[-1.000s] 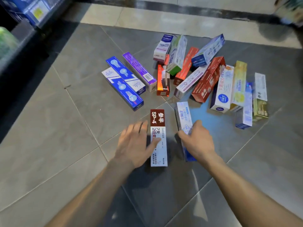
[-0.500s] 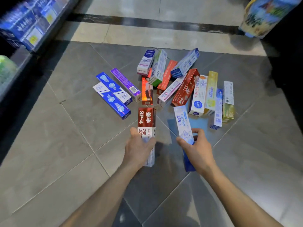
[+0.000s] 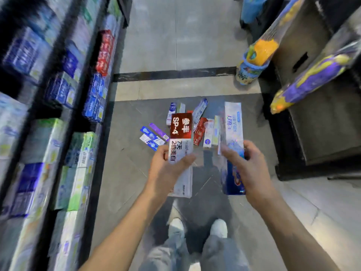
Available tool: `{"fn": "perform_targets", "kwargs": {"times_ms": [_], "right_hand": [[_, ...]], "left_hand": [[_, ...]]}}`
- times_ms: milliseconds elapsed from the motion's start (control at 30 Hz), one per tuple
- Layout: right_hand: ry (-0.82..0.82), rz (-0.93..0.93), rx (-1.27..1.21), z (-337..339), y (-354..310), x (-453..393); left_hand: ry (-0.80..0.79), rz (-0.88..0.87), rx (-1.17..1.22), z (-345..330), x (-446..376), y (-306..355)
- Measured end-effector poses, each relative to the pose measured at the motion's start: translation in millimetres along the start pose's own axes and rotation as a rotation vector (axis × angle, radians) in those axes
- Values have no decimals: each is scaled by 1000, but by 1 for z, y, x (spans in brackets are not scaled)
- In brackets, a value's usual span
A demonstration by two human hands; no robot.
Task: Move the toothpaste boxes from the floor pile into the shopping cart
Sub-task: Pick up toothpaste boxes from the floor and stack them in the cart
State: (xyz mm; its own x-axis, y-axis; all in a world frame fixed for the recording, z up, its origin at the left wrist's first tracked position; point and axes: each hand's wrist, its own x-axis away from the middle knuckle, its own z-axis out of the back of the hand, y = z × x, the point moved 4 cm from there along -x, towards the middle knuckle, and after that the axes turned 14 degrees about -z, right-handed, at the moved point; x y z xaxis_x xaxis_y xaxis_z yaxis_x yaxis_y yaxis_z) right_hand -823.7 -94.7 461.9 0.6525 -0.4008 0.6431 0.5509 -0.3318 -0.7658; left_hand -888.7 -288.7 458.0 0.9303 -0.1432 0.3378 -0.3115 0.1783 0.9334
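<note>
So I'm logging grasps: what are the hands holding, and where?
Left hand grips the red-and-white box mid-length; right hand grips the pale blue box mid-length.

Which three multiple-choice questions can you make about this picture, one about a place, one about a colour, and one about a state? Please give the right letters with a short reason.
1. Where are the stocked shelves?
A. on the person's left
B. on the person's right
C. behind the floor pile

2. What colour is the upper half of the box in the left hand?
A. green
B. dark red
C. yellow

3. What is the right hand doing?
A. hanging with nothing in it
B. pressing flat on the floor
C. gripping a pale blue box

Answers:
1 A: the shelves fill the left edge of the view.
2 B: the red and white box has a dark red top marked SP-4.
3 C: fingers curl round the pale blue box, held above the floor pile.
</note>
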Motion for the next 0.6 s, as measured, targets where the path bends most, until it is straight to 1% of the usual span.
{"fn": "perform_targets", "kwargs": {"times_ms": [33,100,133,233,300,367,433,533,600], "right_hand": [[2,-7,-53,8,-27,29],[0,-12,-77,23,-69,79],[-10,5,-89,26,-80,93],[18,55,-111,52,-137,148],[39,104,-106,65,-165,185],[80,155,-125,76,-184,218],[157,210,-132,88,-192,248],[310,267,-210,101,-190,294],[433,284,-291,111,-181,328]], "left_hand": [[7,-23,12,0,17,37],[-1,-68,12,-2,47,98],[-4,-94,1,-1,55,115],[9,-226,-18,-5,88,193],[-18,-285,-28,-14,109,231],[-86,-323,-26,-29,128,256],[-181,-367,-25,-51,145,273],[-375,-472,-25,-82,173,299],[-539,-519,-39,-100,192,311]]}}
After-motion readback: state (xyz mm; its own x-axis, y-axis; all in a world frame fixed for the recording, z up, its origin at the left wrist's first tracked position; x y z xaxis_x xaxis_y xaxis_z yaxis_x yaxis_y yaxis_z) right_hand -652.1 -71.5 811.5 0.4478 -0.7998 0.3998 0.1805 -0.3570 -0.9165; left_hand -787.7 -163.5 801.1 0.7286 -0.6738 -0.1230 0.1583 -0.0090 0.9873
